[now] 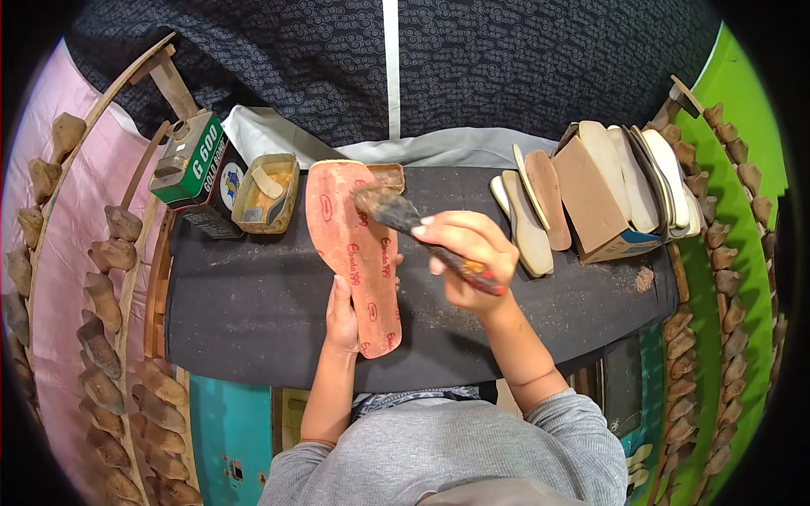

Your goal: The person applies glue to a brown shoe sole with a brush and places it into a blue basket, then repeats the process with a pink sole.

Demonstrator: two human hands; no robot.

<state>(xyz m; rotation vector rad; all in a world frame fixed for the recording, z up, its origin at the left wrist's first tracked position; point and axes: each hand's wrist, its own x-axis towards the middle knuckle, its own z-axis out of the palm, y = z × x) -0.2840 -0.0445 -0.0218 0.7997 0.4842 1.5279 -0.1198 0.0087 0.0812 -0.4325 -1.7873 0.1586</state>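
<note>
My left hand (pixel 342 315) supports a reddish-pink insole (pixel 348 244) from below near its narrow end, the thumb along one edge and fingertips showing at the other. Red lettering is printed over the insole, and a pale rim shows at its wide end. In my right hand (pixel 477 253) is a brush (pixel 422 223), gripped by its dark handle with red and orange marks. Its worn bristles overlap the wide part of the insole. Behind that end, partly hidden, sits a small shallow box (pixel 388 176).
A green and black glue can (pixel 197 169) stands at the left beside a tray (pixel 289 202) holding a pale scraper-like piece. On the right, several loose insoles (pixel 533 232) lie by a cardboard box (pixel 595 202) full of more. Racks of wooden shoe lasts (pixel 101 350) flank the dark table (pixel 245 320).
</note>
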